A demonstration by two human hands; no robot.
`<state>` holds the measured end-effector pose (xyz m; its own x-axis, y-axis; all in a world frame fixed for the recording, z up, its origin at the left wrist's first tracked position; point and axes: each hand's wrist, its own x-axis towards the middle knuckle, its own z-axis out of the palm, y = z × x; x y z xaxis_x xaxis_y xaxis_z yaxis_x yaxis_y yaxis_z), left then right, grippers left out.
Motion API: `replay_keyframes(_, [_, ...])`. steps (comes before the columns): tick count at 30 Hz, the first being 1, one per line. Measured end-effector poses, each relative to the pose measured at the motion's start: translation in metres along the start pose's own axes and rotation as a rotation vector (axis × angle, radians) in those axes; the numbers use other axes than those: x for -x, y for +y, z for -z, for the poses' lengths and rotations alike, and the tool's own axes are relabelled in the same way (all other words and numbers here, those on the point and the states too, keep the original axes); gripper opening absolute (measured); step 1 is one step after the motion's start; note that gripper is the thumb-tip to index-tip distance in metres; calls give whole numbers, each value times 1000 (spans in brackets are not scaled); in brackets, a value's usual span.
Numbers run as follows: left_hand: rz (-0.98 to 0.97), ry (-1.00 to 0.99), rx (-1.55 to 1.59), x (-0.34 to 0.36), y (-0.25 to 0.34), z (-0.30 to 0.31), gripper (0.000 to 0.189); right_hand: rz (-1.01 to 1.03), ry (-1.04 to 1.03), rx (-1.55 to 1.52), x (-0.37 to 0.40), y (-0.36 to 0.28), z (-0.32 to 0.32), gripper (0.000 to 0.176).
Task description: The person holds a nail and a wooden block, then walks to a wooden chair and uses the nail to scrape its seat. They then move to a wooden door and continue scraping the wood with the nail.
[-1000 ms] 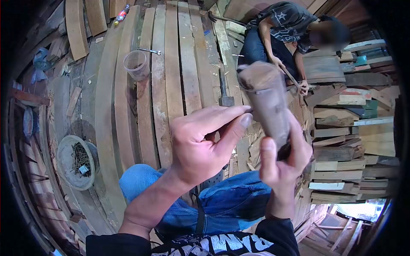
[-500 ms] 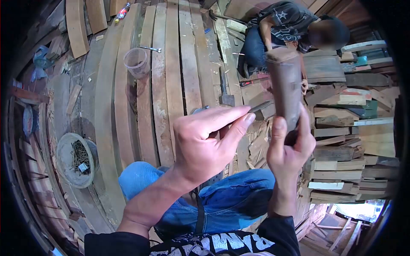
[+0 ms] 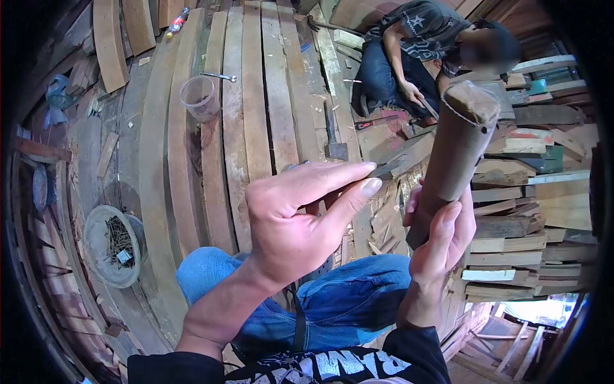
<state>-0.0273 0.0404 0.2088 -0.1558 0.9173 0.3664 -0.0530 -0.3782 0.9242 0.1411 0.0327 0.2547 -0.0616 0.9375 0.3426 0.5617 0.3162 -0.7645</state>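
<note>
My left hand (image 3: 297, 217) is closed, thumb and forefinger pinched together at the end of a dark, narrow piece (image 3: 387, 170). What sits between these fingertips is too small for me to make out. My right hand (image 3: 441, 240) wraps round a thick round piece of wood (image 3: 462, 150), raised and tilted, its worn, pale end facing up and away. Its lower end is partly hidden by my fingers. Behind both hands a wooden board (image 3: 409, 153) lies over wood chips (image 3: 384, 217) on the floor.
A hammer (image 3: 333, 137) lies on the planks (image 3: 252, 128) ahead. To the left stand a clear plastic tub (image 3: 199, 102) and a bucket of nails (image 3: 89, 246). Stacked wood offcuts (image 3: 505, 246) line the right. Another person (image 3: 416, 51) sits working at the far right.
The round piece of wood has moved right and tilted, showing more of its pale end. My left hand has shifted slightly left. The other person's arm has moved.
</note>
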Motion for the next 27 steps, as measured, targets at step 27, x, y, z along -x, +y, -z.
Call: replay_keyframes(27, [27, -22, -84, 1, -1, -1, 13, 1, 62, 129, -3, 9, -10, 23])
